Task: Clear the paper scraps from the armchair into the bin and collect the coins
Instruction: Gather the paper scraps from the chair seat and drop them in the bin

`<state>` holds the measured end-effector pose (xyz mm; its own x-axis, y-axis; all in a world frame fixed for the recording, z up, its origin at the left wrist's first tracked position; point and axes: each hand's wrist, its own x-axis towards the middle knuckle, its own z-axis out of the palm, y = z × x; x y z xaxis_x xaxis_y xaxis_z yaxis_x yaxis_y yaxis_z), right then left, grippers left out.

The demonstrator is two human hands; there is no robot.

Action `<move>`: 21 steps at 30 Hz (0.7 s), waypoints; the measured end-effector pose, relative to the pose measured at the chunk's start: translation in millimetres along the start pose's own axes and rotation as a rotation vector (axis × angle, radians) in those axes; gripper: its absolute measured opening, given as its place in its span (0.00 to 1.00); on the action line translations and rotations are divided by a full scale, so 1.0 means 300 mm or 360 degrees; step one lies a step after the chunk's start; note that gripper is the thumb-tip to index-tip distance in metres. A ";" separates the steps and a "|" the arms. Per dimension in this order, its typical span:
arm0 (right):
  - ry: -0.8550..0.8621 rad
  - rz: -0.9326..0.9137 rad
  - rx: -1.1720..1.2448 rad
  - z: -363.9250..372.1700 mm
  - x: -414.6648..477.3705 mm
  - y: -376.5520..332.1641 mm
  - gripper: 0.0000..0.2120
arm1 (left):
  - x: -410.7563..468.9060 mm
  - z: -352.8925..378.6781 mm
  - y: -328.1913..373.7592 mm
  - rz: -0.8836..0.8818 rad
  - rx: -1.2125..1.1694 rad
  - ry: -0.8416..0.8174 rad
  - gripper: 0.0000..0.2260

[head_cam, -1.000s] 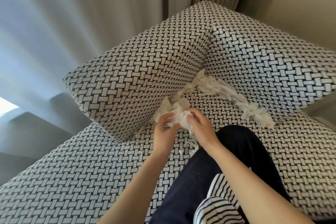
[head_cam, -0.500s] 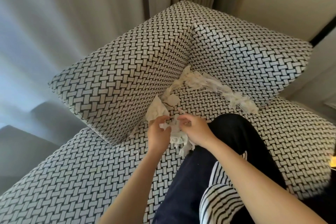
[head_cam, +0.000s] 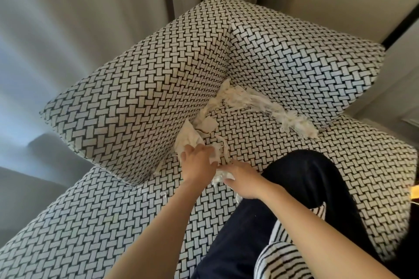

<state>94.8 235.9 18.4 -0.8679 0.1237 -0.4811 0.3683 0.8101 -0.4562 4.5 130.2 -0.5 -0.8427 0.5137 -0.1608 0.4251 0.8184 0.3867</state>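
where paper scraps (head_cam: 267, 106) litter the armchair (head_cam: 158, 79) | right hand (head_cam: 243, 180) grip curls round some; left hand (head_cam: 196, 163) grip seemingly pinches more

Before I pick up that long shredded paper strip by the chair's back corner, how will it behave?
The paper strip looks thin and frayed, so it will probably hang limp and weigh almost nothing. Its ragged ends suggest it may tear or shed bits onto the armchair seat. It lies along the crease, so some may snag there.

Paper scraps (head_cam: 260, 106) on the armchair seat (head_cam: 249, 136), against both cushions (head_cam: 147, 97)
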 end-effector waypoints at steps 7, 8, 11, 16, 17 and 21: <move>0.0025 -0.0085 0.0146 -0.003 -0.010 0.011 0.18 | -0.025 0.015 -0.004 -0.0128 0.0179 0.0086 0.10; 0.0035 -0.0090 0.0193 -0.009 -0.012 0.015 0.18 | -0.032 0.017 -0.004 -0.0185 0.0100 0.0142 0.10; 0.0124 -0.0128 0.0341 -0.035 -0.023 0.026 0.16 | -0.045 0.006 0.005 -0.0358 -0.0207 0.0337 0.12; 0.0424 -0.0207 0.0601 -0.093 -0.044 0.049 0.11 | -0.032 -0.053 0.040 -0.0448 -0.0578 0.0526 0.11; 0.0479 -0.0217 0.0648 -0.107 -0.047 0.056 0.10 | -0.030 -0.071 0.054 -0.0410 -0.0665 0.0545 0.10; 0.0725 -0.0212 0.0780 -0.169 -0.047 0.080 0.08 | -0.011 -0.142 0.126 -0.0250 -0.0788 0.0462 0.07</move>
<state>98.8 282.7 52.3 -0.9305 0.3568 -0.0831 0.2639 0.4953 -0.8277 9.3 148.2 53.4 -0.9685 0.2480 -0.0224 0.1424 0.6254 0.7672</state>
